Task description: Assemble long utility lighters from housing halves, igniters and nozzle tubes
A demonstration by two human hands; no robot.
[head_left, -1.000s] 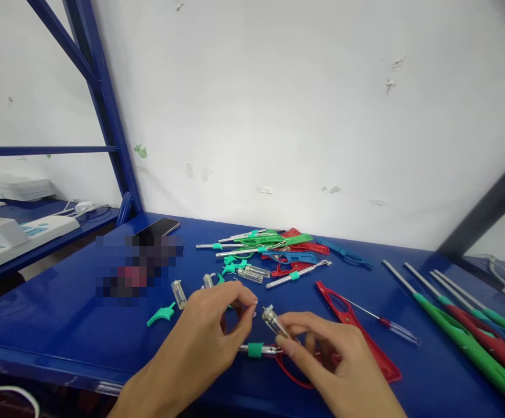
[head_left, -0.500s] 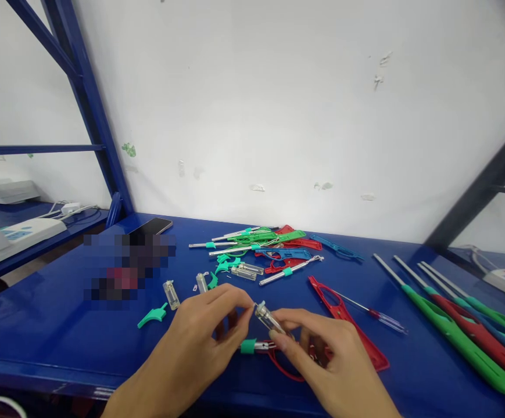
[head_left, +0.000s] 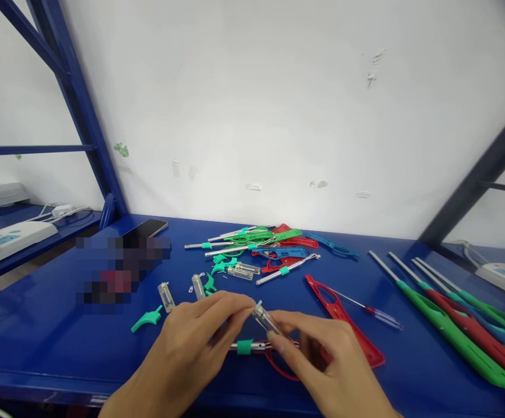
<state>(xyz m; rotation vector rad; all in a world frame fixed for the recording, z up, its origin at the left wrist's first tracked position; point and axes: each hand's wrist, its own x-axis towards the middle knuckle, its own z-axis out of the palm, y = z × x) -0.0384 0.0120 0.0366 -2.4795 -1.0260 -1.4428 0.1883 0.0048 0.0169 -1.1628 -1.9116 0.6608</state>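
Note:
My right hand [head_left: 322, 348] pinches a small clear fuel canister [head_left: 266, 319] between thumb and forefinger, its valve end up and to the left. Thumb and fingertips of my left hand [head_left: 204, 337] are pressed together at that valve end; anything between them is too small to make out. Below the hands lies a metal tube with a green collar [head_left: 244, 347], partly over a red shell part whose handle is half hidden. Right of the canister, a red shell half [head_left: 348, 319] lies beside a screwdriver [head_left: 383, 317].
Lighter parts [head_left: 278, 238] are heaped at the back middle. Clear canisters [head_left: 166, 296] and a green trigger [head_left: 147, 319] lie left. Several long lighters [head_left: 457, 331] lie right. A phone [head_left: 147, 229] is at the back left; a blue frame [head_left: 82, 104] stands behind.
The fingers of my left hand have closed in more and moved nearer the canister's valve end. The whole view has shifted slightly, moving the table items a little left.

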